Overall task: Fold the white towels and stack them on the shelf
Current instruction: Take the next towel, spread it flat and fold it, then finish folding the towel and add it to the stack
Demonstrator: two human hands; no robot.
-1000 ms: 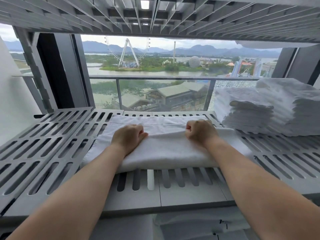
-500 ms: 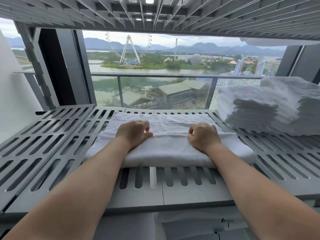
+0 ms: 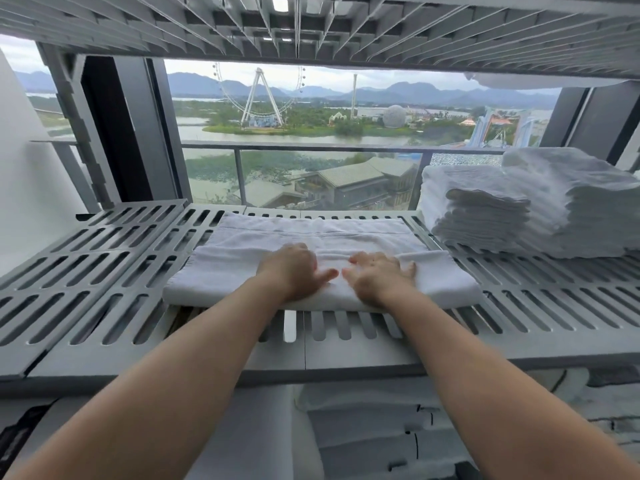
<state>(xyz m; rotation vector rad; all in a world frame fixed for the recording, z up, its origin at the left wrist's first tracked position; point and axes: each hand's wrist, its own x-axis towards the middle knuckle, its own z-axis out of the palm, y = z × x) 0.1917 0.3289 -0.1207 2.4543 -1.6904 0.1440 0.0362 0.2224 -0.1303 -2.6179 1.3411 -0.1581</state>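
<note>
1. White towel point(image 3: 346, 233), folded lengthwise, lies flat across the middle of the grey slatted shelf point(image 3: 104, 271).
2. Left hand point(image 3: 294, 271): palm down, fingers relaxed, pressing the towel's front half.
3. Right hand point(image 3: 379, 277): fingers spread flat on the towel, thumbs nearly meeting.
4. Stack of folded towels point(image 3: 502, 209) sits at the shelf's right end.

The left forearm point(image 3: 194, 358) and right forearm point(image 3: 467, 355) reach forward and converge, wrists straight. The left hand point(image 3: 294, 271) lies palm down, thumb stretched toward the right hand point(image 3: 377, 276). The right hand lies flat just beside it, fingers spread and slightly blurred.
</note>
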